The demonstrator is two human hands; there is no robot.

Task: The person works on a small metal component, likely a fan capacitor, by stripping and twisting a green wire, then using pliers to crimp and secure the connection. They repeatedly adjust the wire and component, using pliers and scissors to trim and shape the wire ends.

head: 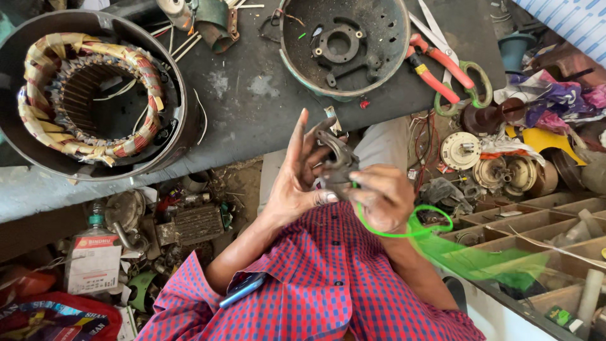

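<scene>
- A small dark grey metal part (336,163), irregular in shape, is held between both hands in front of the person's red-and-blue checked shirt (328,278), just below the near edge of the bench.
- The left hand (297,173) cradles the part from the side, thumb pressed against it and fingers stretched upward.
- The right hand (382,196) is clenched around the other side of the part; a bright green plastic strip (404,230) loops out from this hand and trails away to the right.
- A blue phone (243,289) sits in the shirt pocket.
- On the dark bench (252,95) behind the hands: a round motor stator with taped copper windings (88,95) on the left, and a round greenish metal end cover (344,47) in the middle.
- Red-handled pliers (435,66) lie at the right of the bench.
- Wooden compartment trays (536,233) stand lower right.
</scene>
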